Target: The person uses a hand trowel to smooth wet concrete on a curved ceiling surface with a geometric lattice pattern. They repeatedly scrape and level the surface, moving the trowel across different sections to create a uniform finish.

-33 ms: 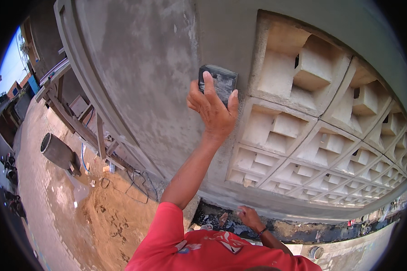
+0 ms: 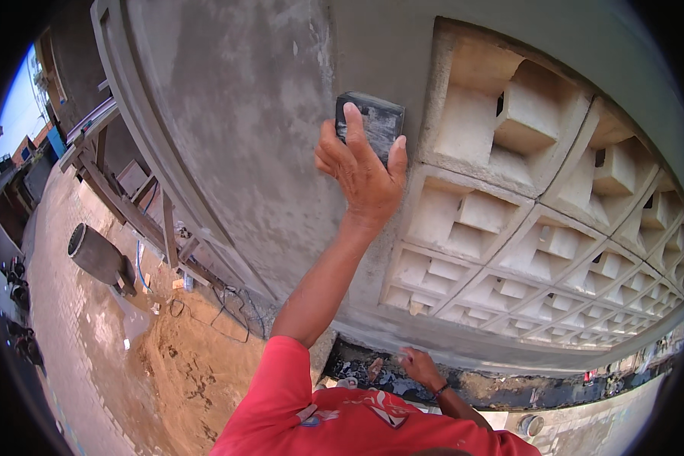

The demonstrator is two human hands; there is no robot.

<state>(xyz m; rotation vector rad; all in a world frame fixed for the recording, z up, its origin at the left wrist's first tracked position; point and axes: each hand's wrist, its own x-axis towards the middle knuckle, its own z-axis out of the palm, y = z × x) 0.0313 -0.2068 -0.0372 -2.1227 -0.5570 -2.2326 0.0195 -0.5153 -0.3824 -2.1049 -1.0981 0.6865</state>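
Observation:
My left hand [image 2: 365, 178] is closed round a dark rectangular block [image 2: 381, 121] with a pale, worn patch. It presses the block against the grey plastered wall [image 2: 243, 121], beside the upper left edge of a pale concrete vent-block screen [image 2: 475, 178]. My thumb is on the block's right side and my fingers are on its top and left; its wall side is hidden. Low down near the foot of the wall, my right hand [image 2: 424, 368] hangs with loosely bent fingers, partly apart, and I see nothing in it.
Left of the wall panel stands a wooden trestle [image 2: 167, 220]. A dark cylindrical drum [image 2: 99, 251] lies tilted on the paving. Below are a sand heap [image 2: 190, 372] and a loose cable [image 2: 235, 319]. Dark, rubble-strewn ground [image 2: 501, 386] runs along the wall's base, near a small bucket [image 2: 532, 424].
My left hand has slid the block a little up and to the right along the wall. My right hand stays where it was.

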